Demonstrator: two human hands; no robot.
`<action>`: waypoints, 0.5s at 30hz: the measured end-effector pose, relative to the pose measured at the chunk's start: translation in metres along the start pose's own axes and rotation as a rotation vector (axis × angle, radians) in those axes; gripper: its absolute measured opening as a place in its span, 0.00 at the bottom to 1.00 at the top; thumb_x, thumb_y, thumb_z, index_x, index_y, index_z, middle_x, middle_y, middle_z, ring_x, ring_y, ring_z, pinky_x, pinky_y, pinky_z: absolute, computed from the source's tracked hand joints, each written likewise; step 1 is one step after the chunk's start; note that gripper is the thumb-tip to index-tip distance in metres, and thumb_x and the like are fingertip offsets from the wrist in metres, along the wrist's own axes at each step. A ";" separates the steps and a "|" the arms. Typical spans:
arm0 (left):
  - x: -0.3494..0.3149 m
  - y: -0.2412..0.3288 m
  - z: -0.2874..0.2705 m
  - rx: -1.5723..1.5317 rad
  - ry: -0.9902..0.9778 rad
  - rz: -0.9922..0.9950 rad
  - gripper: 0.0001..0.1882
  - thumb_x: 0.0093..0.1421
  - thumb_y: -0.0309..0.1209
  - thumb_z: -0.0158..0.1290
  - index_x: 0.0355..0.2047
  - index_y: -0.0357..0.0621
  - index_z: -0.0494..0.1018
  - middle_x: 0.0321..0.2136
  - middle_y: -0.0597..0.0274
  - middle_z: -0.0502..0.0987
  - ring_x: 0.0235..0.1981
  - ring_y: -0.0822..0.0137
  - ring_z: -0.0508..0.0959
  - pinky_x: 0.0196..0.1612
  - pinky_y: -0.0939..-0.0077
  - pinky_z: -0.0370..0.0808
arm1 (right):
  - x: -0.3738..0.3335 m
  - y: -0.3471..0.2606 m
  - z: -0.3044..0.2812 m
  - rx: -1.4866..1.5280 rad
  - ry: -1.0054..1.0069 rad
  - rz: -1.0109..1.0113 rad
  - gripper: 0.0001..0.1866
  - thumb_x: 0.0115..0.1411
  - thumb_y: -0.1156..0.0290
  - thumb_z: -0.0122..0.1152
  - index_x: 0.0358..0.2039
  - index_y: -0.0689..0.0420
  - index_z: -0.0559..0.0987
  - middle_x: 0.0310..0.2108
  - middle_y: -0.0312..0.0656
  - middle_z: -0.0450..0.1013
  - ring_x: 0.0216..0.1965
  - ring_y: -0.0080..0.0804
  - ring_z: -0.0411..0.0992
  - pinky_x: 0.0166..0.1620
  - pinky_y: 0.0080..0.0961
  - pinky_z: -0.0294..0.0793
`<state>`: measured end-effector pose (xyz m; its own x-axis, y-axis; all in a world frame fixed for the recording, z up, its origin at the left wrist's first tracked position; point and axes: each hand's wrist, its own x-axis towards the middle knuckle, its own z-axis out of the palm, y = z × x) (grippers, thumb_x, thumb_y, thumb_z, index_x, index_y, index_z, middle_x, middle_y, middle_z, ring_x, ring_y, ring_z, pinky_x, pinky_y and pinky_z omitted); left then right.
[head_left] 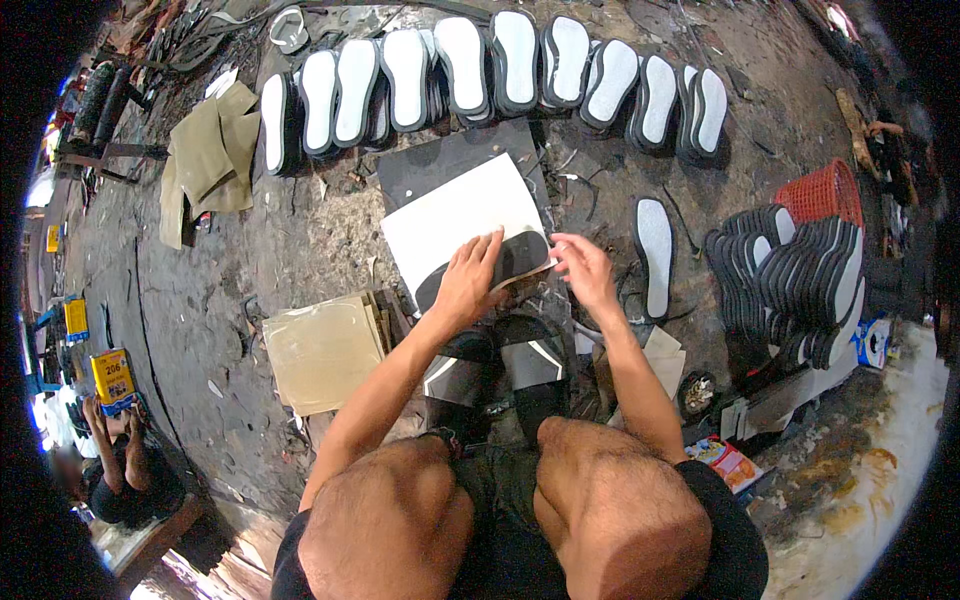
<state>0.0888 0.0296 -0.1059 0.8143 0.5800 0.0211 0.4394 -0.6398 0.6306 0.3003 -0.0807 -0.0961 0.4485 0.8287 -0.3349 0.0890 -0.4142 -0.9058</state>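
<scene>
A white sheet lies at a slant on a dark board on the floor before me. On its near part rests a dark sole-shaped piece. My left hand lies with its fingers stretched over this piece, the thumb by the near edge. My right hand is at the right end of the dark piece, fingers curled beside the sheet's edge. Whatever those fingers may hold is too small to make out. A light, narrow edge shows below the dark piece, next to the right fingers.
Stacked soles with white faces form an arc at the far side. One sole lies right of my hand, with more piles and a red basket beyond. Tan sheets lie left. Another person sits at the lower left.
</scene>
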 end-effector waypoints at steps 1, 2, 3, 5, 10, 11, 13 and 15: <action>0.002 -0.004 0.000 0.015 -0.056 -0.031 0.56 0.45 0.37 0.71 0.72 0.46 0.52 0.60 0.43 0.66 0.61 0.40 0.66 0.64 0.50 0.66 | 0.007 0.007 -0.004 0.042 0.030 0.016 0.16 0.69 0.66 0.56 0.52 0.60 0.81 0.38 0.39 0.81 0.33 0.22 0.76 0.40 0.21 0.76; 0.002 -0.007 0.000 0.030 -0.111 -0.061 0.55 0.45 0.36 0.71 0.71 0.47 0.54 0.57 0.44 0.67 0.59 0.42 0.67 0.63 0.51 0.67 | 0.008 0.012 -0.005 0.032 0.024 0.037 0.15 0.69 0.66 0.57 0.52 0.59 0.81 0.37 0.39 0.81 0.33 0.23 0.77 0.40 0.21 0.76; 0.006 -0.005 -0.002 0.036 -0.172 -0.087 0.54 0.44 0.34 0.71 0.70 0.47 0.56 0.54 0.46 0.68 0.57 0.44 0.68 0.61 0.52 0.68 | 0.007 0.014 -0.007 0.015 0.026 0.068 0.15 0.69 0.67 0.57 0.51 0.59 0.81 0.37 0.39 0.82 0.33 0.24 0.77 0.40 0.22 0.77; 0.011 0.001 -0.006 0.048 -0.177 -0.103 0.51 0.41 0.35 0.71 0.67 0.47 0.61 0.50 0.47 0.70 0.53 0.45 0.70 0.59 0.53 0.69 | 0.008 0.017 -0.009 0.017 0.019 0.039 0.15 0.67 0.72 0.55 0.52 0.58 0.81 0.40 0.41 0.81 0.37 0.27 0.78 0.43 0.24 0.77; 0.023 -0.009 -0.041 -0.457 -0.239 -0.193 0.43 0.40 0.31 0.69 0.61 0.45 0.69 0.55 0.50 0.73 0.57 0.50 0.72 0.62 0.58 0.71 | 0.023 -0.009 -0.018 -0.074 -0.181 -0.322 0.31 0.51 0.86 0.47 0.57 0.57 0.78 0.56 0.42 0.75 0.56 0.33 0.73 0.58 0.29 0.71; 0.026 -0.004 -0.052 -0.580 -0.284 -0.287 0.44 0.41 0.30 0.68 0.63 0.46 0.69 0.56 0.52 0.73 0.56 0.55 0.73 0.61 0.61 0.73 | 0.023 -0.009 -0.026 -0.114 -0.176 -0.380 0.31 0.50 0.86 0.49 0.57 0.55 0.79 0.56 0.43 0.75 0.58 0.35 0.71 0.62 0.32 0.68; 0.020 -0.006 -0.084 -0.857 -0.366 -0.379 0.47 0.42 0.29 0.66 0.67 0.48 0.66 0.56 0.55 0.73 0.54 0.60 0.74 0.59 0.64 0.74 | 0.018 -0.057 -0.025 -0.154 -0.194 -0.517 0.32 0.50 0.85 0.52 0.56 0.51 0.79 0.57 0.43 0.75 0.62 0.41 0.69 0.69 0.37 0.62; 0.021 0.013 -0.112 -1.065 -0.438 -0.334 0.50 0.40 0.27 0.60 0.70 0.44 0.61 0.60 0.53 0.72 0.54 0.59 0.74 0.59 0.64 0.73 | 0.017 -0.090 -0.032 -0.250 -0.137 -0.709 0.27 0.50 0.81 0.66 0.53 0.56 0.79 0.56 0.44 0.76 0.64 0.37 0.68 0.63 0.34 0.67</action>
<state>0.0689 0.0896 -0.0103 0.8704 0.2845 -0.4018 0.2877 0.3683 0.8841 0.3282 -0.0418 -0.0123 0.0965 0.9606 0.2605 0.5206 0.1744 -0.8358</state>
